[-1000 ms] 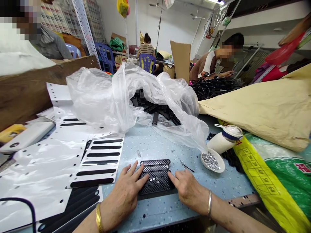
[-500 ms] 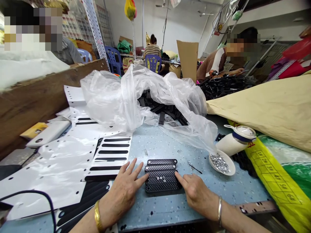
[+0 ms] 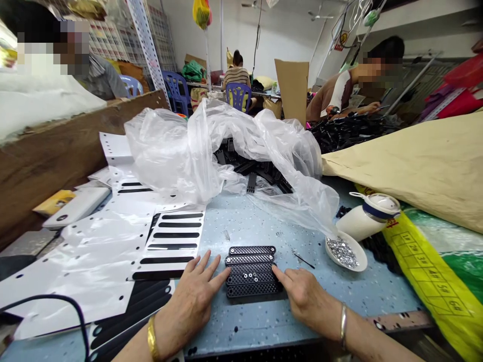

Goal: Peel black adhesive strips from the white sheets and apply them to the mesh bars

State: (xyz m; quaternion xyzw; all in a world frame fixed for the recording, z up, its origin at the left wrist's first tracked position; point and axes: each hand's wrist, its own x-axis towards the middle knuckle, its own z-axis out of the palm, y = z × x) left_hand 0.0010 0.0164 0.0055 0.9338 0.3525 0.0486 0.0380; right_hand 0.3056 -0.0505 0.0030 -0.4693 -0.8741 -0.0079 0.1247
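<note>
Black strips (image 3: 251,269) laid near desk's (image 3: 226,322) front edge. Left hand (image 3: 196,289) spread, nothing gripped; right hand (image 3: 302,289) half-curled, grip cannot be told. Loose rings (image 3: 256,279) could be scattered if strips are nudged.

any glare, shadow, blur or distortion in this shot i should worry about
Head view: glare on the glossy white sheets and sheen on the clear plastic bag; head view: a dark band, probably shadow, along the near side of the black mesh strips; head view: wide-angle stretching toward the sides, pixelation at upper left and right.
</note>
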